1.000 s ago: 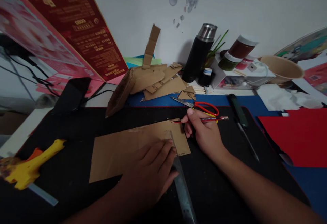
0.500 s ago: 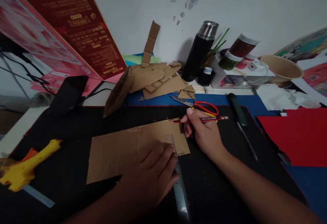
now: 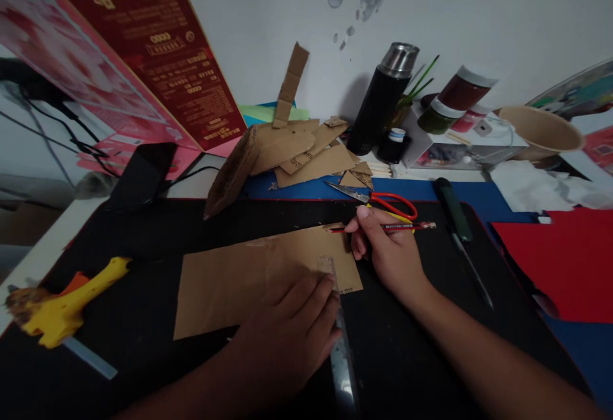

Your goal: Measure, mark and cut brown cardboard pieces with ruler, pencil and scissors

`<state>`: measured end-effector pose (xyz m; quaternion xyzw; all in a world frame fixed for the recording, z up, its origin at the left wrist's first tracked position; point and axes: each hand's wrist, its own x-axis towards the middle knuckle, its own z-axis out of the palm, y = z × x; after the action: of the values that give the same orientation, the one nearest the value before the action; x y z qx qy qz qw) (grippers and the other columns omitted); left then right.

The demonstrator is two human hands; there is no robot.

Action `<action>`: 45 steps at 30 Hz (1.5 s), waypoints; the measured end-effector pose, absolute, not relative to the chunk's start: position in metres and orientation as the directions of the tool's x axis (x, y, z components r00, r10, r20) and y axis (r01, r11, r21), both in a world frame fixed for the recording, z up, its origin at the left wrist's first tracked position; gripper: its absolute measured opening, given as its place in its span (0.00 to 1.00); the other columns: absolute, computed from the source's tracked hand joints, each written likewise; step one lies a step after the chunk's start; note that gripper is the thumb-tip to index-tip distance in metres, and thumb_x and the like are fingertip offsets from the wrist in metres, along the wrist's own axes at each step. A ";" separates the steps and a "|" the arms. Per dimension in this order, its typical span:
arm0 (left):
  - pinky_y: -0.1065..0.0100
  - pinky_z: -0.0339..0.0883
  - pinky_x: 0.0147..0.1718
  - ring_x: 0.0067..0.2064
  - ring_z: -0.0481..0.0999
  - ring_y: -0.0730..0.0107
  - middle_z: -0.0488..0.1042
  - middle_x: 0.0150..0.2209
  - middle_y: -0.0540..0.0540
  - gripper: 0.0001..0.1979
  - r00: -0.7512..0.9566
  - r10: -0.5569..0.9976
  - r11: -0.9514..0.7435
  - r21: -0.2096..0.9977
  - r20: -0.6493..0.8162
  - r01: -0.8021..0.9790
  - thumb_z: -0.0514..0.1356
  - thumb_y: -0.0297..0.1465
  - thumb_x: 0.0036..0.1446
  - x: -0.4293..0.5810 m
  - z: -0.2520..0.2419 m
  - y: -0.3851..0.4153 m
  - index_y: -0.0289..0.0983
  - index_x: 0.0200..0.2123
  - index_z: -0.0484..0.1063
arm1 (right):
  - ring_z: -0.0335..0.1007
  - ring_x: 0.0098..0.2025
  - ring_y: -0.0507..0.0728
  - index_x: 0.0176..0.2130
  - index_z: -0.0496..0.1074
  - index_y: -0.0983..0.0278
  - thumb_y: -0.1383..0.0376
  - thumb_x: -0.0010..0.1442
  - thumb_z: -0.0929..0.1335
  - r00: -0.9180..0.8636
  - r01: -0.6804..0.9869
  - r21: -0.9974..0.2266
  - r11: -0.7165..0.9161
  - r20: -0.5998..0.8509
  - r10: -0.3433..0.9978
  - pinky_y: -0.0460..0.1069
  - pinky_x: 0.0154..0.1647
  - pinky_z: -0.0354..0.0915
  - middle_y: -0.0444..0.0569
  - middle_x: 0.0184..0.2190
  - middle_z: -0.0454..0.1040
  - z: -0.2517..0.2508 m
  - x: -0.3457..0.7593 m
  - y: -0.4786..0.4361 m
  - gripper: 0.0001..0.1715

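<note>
A brown cardboard rectangle (image 3: pixel 215 286) lies flat on the black desk mat. My left hand (image 3: pixel 297 318) rests flat on it, fingers stretched out, pressing on a clear ruler (image 3: pixel 343 369) that reaches over the cardboard's lower edge toward me. Closed in a pinch, my right hand (image 3: pixel 390 247) holds a red and black pencil (image 3: pixel 407 226) with its tip over the cardboard's upper right part. Just behind that hand lie scissors (image 3: pixel 395 203) with red handles.
A yellow glue gun (image 3: pixel 71 311) lies at left, a green-handled screwdriver-like tool (image 3: pixel 454 216) at right. Behind are cardboard scraps (image 3: pixel 316 158), a black thermos (image 3: pixel 383 101), a dark ink bottle (image 3: pixel 393 145) and paint jars (image 3: pixel 460 97). Red paper (image 3: pixel 569 260) lies far right.
The whole view has shifted slightly to the right in the picture. Both hands, the ruler and the pencil keep nearly the same places on the cardboard.
</note>
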<state>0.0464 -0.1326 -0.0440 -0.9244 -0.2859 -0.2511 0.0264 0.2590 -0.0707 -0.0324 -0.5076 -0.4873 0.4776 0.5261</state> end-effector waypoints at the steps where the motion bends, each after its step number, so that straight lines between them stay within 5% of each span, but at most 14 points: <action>1: 0.59 0.67 0.55 0.54 0.81 0.61 0.85 0.55 0.44 0.19 0.709 0.513 -0.836 0.094 0.484 0.541 0.51 0.37 0.81 0.047 -0.044 -0.133 0.33 0.52 0.80 | 0.65 0.18 0.52 0.30 0.79 0.61 0.40 0.69 0.72 0.068 -0.006 -1.000 0.025 0.024 0.997 0.48 0.22 0.62 0.39 0.16 0.66 -0.032 0.259 -0.071 0.30; 13: 0.60 0.67 0.58 0.57 0.79 0.59 0.84 0.56 0.41 0.17 0.727 0.497 -0.850 0.099 0.473 0.517 0.56 0.37 0.78 0.047 -0.045 -0.133 0.31 0.54 0.80 | 0.65 0.18 0.52 0.30 0.79 0.61 0.40 0.69 0.73 0.087 0.059 -0.997 0.039 0.044 0.995 0.48 0.21 0.62 0.40 0.15 0.67 -0.030 0.259 -0.071 0.30; 21: 0.56 0.67 0.58 0.59 0.78 0.57 0.83 0.58 0.44 0.14 0.672 0.596 -0.797 0.217 0.440 0.564 0.59 0.36 0.76 0.044 -0.044 -0.127 0.35 0.56 0.79 | 0.65 0.18 0.52 0.30 0.79 0.61 0.42 0.70 0.73 0.083 -0.011 -0.999 0.039 0.038 0.996 0.48 0.22 0.62 0.39 0.16 0.66 -0.033 0.258 -0.072 0.29; 34: 0.44 0.59 0.72 0.76 0.61 0.46 0.70 0.73 0.41 0.27 0.692 0.655 -0.754 0.205 0.303 0.624 0.60 0.37 0.73 0.045 -0.052 -0.117 0.35 0.71 0.67 | 0.64 0.17 0.51 0.30 0.77 0.60 0.40 0.70 0.72 0.192 -0.084 -0.995 0.056 0.039 0.981 0.47 0.20 0.60 0.38 0.15 0.64 -0.029 0.262 -0.070 0.30; 45: 0.42 0.58 0.73 0.76 0.63 0.45 0.67 0.75 0.37 0.32 0.710 0.649 -0.761 0.216 0.272 0.612 0.61 0.41 0.72 0.044 -0.055 -0.114 0.35 0.73 0.64 | 0.64 0.17 0.51 0.29 0.77 0.60 0.39 0.69 0.72 0.172 -0.066 -0.998 0.025 0.013 0.985 0.47 0.20 0.62 0.38 0.15 0.65 -0.032 0.263 -0.066 0.31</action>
<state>0.0441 -0.1137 -0.0554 -0.9232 -0.3416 -0.1677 -0.0549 0.2633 -0.0665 -0.0318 -0.5190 -0.4428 0.4670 0.5626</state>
